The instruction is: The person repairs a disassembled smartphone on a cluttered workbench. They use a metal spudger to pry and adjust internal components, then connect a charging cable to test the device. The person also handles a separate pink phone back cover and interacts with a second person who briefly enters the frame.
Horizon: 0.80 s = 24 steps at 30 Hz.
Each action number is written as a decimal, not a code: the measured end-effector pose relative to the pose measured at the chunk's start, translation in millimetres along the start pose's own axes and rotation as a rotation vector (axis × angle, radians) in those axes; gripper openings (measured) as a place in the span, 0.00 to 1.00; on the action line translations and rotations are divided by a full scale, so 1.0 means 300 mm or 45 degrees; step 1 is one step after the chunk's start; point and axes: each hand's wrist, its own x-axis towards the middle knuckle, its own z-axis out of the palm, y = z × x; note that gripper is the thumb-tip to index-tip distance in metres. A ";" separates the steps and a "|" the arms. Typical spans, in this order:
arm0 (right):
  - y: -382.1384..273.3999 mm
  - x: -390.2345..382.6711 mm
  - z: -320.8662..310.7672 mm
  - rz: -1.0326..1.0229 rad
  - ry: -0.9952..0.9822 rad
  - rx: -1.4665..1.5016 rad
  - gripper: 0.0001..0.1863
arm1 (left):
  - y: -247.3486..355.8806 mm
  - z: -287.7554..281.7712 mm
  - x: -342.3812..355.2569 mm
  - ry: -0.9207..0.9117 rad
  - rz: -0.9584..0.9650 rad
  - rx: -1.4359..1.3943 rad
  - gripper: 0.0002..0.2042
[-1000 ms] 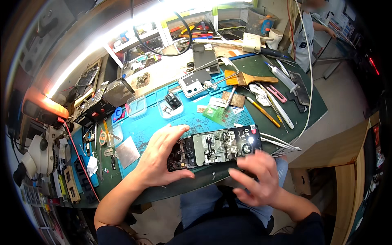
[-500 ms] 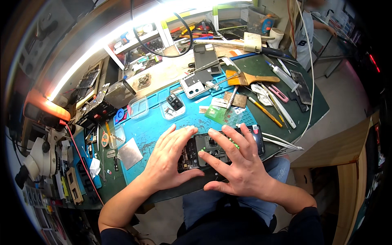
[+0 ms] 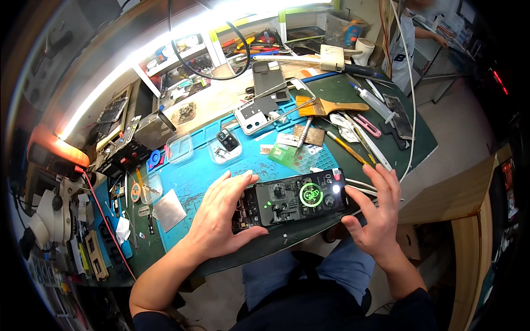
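A dismantled smartphone (image 3: 295, 198) lies at the near edge of the bench, its screen lit with a dark picture and a green ring. Bare inner parts show at its left end. My left hand (image 3: 218, 212) spans that end, fingers along the far edge and thumb at the near edge, gripping it. At the other end is my right hand (image 3: 378, 212), its fingers apart, index fingertip and thumb right by the phone's edge. Whether they touch it I cannot tell. Beyond the phone, a clear plastic box (image 3: 212, 157) holds a black camera module (image 3: 227, 140) and small screws.
A blue work mat (image 3: 187, 196) covers the bench, with a metal plate (image 3: 170, 210) at left. Farther back lie a phone back cover (image 3: 251, 116), a wide brush (image 3: 326, 106), a syringe (image 3: 375, 101) and pink tweezers (image 3: 369, 126). White cables (image 3: 361, 185) run beside the right hand.
My right hand has lifted off the phone's screen and moved right to its end, uncovering the green ring. My left hand stays around the other end. The view has shifted slightly.
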 end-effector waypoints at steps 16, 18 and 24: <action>0.001 -0.013 0.025 0.020 0.136 0.142 0.26 | 0.001 -0.003 -0.002 -0.052 -0.032 0.011 0.56; -0.008 -0.006 0.025 0.001 0.124 0.151 0.26 | -0.002 -0.007 -0.003 -0.063 -0.033 0.003 0.57; -0.035 0.018 0.035 -0.031 0.077 0.207 0.27 | -0.009 -0.008 -0.007 -0.083 -0.040 -0.015 0.59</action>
